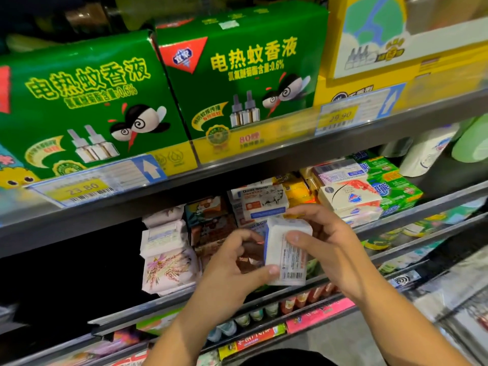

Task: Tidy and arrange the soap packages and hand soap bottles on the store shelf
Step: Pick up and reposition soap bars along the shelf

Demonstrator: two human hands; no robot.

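Both hands hold one white soap package (pixel 286 249) with a barcode label, just in front of the middle shelf. My left hand (pixel 232 268) grips its lower left side, thumb on the front. My right hand (pixel 324 241) grips its right side, thumb across the label. Behind it stands a stack of white goat soap boxes (pixel 260 202). Flower-printed soap packs (pixel 169 249) are piled to the left, cream and red soap boxes (pixel 348 199) and green packs (pixel 390 186) to the right. White and green bottles (pixel 427 151) stand at the far right.
The grey shelf rail (pixel 422 207) runs along the front of the soap row. Above it, green mosquito-liquid boxes (pixel 237 72) and yellow boxes (pixel 396 48) fill the upper shelf, with price tags (pixel 340 117) on its edge. Lower shelves (pixel 290 326) carry small colourful items. The shelf's left part is dark.
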